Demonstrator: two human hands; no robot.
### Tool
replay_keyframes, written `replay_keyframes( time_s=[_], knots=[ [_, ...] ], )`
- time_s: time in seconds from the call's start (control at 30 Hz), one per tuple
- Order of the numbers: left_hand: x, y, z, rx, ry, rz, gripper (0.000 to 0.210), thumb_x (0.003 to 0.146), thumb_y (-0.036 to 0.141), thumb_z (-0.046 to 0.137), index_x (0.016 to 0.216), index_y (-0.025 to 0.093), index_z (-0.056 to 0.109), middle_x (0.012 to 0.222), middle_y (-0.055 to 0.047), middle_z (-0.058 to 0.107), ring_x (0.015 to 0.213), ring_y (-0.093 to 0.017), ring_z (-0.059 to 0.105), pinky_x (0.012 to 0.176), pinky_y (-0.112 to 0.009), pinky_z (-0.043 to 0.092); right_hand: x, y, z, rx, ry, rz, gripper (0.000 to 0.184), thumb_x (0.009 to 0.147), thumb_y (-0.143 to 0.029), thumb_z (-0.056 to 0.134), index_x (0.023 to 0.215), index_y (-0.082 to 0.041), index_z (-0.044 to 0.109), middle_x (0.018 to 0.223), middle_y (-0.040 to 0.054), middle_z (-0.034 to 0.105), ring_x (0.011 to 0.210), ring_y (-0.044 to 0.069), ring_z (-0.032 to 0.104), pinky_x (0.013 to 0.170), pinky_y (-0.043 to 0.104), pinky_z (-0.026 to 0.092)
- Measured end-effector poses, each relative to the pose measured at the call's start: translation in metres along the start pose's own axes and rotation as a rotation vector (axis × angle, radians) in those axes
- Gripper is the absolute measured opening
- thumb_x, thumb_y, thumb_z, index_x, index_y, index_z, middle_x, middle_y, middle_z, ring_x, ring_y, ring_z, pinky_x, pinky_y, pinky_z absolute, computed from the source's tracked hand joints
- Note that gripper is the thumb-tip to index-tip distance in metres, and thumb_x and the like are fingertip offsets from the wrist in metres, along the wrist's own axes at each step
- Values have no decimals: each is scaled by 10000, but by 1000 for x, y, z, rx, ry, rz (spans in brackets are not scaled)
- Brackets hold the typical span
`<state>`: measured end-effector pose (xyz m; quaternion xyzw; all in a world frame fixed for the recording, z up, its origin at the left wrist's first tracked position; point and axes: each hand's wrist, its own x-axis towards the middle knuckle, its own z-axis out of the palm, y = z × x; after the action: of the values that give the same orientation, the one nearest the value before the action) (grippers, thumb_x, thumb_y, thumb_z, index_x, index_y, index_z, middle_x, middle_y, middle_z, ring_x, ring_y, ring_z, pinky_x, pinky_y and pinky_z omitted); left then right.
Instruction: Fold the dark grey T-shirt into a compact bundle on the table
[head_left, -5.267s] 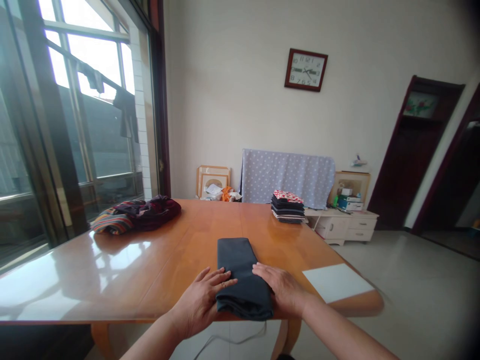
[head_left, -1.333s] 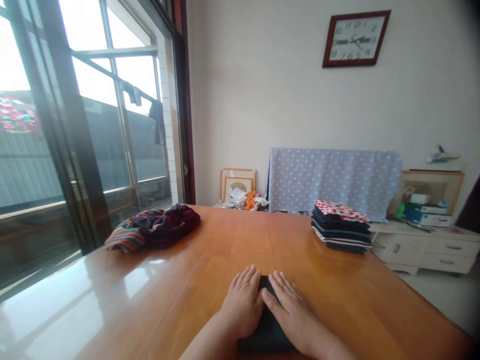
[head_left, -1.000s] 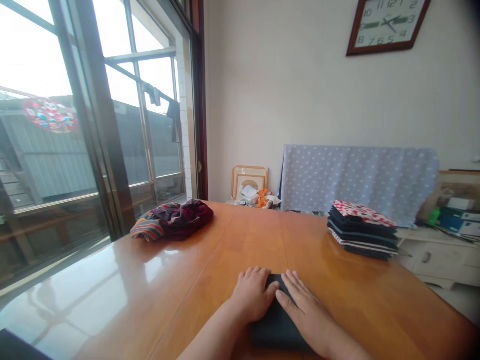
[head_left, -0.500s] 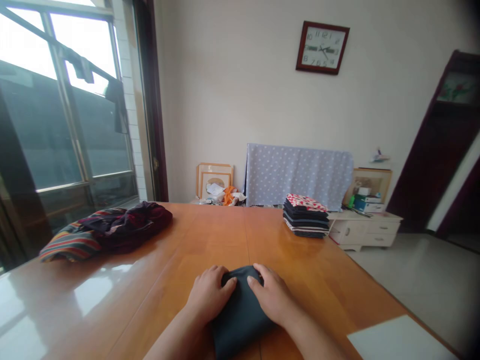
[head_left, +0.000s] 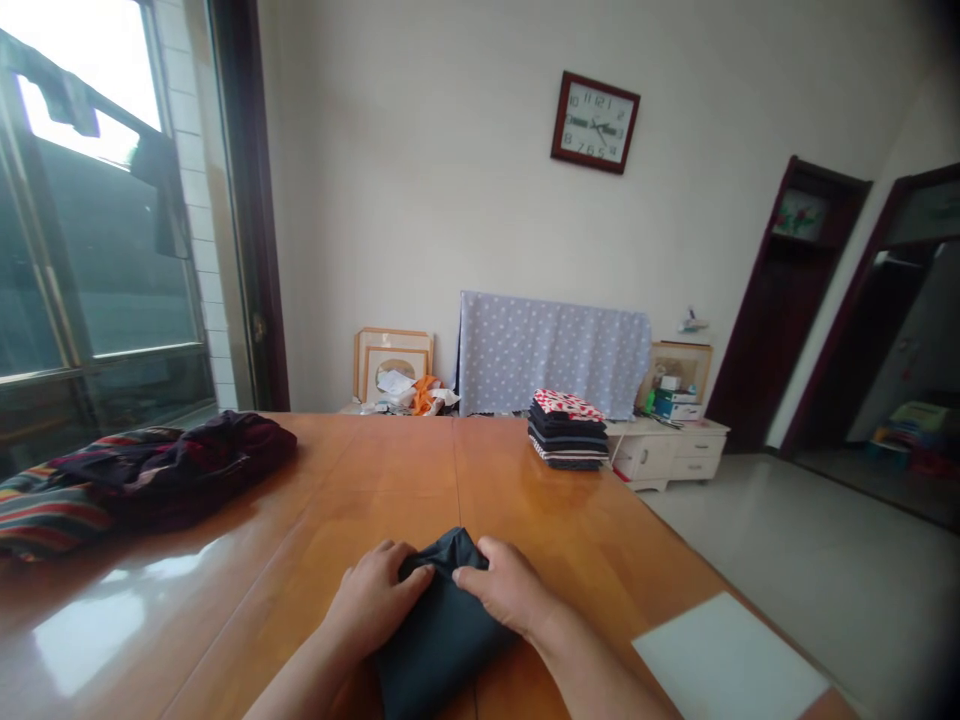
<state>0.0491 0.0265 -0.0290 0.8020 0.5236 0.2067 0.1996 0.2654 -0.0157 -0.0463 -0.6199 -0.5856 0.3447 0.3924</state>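
A dark, folded piece of cloth [head_left: 442, 640], its exact kind of garment unclear, lies on the wooden table [head_left: 360, 480] close in front of me. My left hand [head_left: 379, 590] grips its far left edge, thumb on top and fingers curled round the side. On the far right edge, my right hand [head_left: 506, 590] pinches the cloth between thumb and fingers. Between the two hands the far end of the cloth is bunched up into a small peak. The fingertips under the cloth are hidden.
A stack of folded clothes [head_left: 568, 430] stands at the table's far right. Rumpled clothes [head_left: 202, 465], some striped, lie at the left. A white sheet [head_left: 731, 655] rests near the right edge. Beyond the table are a dotted cloth cover [head_left: 551, 350] and a low white cabinet [head_left: 667, 455].
The view has turned to the right. The far end of the dark cloth, flatter before, is now gathered and raised between my hands, which still hold it.
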Motion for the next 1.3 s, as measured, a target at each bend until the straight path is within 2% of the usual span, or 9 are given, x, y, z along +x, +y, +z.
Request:
replay_keyframes(
  time_s=[0.23, 0.43, 0.6, 0.77, 0.9, 0.97, 1.07, 1.17, 1.3],
  knots=[
    [-2, -1, -7, -181, -47, 3, 450, 832, 577, 575, 1086, 232, 710, 1085, -82, 665, 1067, -293, 625, 918, -363, 459, -11, -16, -3, 374, -126, -40, 267, 726, -323, 716, 948, -201, 633, 841, -7, 672, 746, 176, 591, 641, 262, 418],
    [-15, 10, -32, -790, -293, 38, 613, 790, 486, 719, 1316, 216, 559, 1217, -75, 669, 1118, -264, 622, 919, -338, 495, -23, -37, -21, 537, -238, -196, 262, 746, -244, 756, 941, -212, 584, 872, -44, 617, 817, 148, 563, 734, 255, 424],
    [-20, 13, -39, -935, -351, 96, 470, 779, 445, 776, 1137, 177, 632, 985, -30, 686, 878, -175, 626, 745, -253, 473, -26, -42, -29, 552, -281, -226, 375, 764, -250, 772, 1091, -243, 590, 1061, -8, 668, 1032, 196, 600, 903, 307, 438],
    [-23, 15, -41, -969, -310, 126, 412, 762, 436, 795, 1036, 162, 656, 882, -4, 657, 770, -133, 576, 671, -224, 423, -28, -46, -34, 583, -323, -151, 741, 719, -313, 836, 1387, -299, 515, 1391, 35, 590, 1302, 237, 517, 1097, 368, 359],
    [-26, 20, -41, -953, -280, 131, 388, 755, 441, 798, 995, 164, 668, 827, 6, 643, 727, -123, 565, 644, -218, 417, -32, -51, -36, 571, -461, -112, 600, 724, -430, 825, 1262, -218, 664, 1273, 64, 681, 1250, 300, 563, 1088, 416, 377],
    [-27, 22, -39, -949, -269, 115, 412, 759, 468, 790, 1014, 167, 671, 865, -12, 669, 756, -140, 598, 668, -232, 446, -32, -50, -35, 561, -454, -79, 541, 719, -422, 820, 1194, -187, 712, 1164, 64, 730, 1164, 308, 616, 1059, 431, 400],
    [-23, 21, -36, -983, -85, 75, 521, 827, 564, 695, 1191, 195, 647, 1162, -82, 691, 1040, -222, 640, 859, -292, 494, -29, -46, -32, 649, -394, -56, 490, 710, -350, 812, 1160, -174, 731, 1095, 65, 756, 1105, 299, 654, 1050, 439, 415],
    [-14, 15, -35, -1094, 121, -32, 722, 911, 719, 430, 1389, 188, 530, 1401, -137, 587, 1272, -268, 555, 1021, -367, 456, -23, -36, -30, 811, -325, -17, 419, 710, -314, 787, 1094, -151, 752, 1029, 89, 774, 1037, 300, 693, 1032, 449, 442],
    [-5, 11, -34, -1277, -22, -154, 926, 885, 824, 214, 1430, 122, 474, 1375, -186, 600, 1223, -284, 602, 983, -414, 489, -13, -18, -30, 1029, -213, 155, 380, 754, -382, 692, 1038, -143, 771, 984, 111, 786, 1017, 312, 713, 1003, 465, 482]
  ],
)
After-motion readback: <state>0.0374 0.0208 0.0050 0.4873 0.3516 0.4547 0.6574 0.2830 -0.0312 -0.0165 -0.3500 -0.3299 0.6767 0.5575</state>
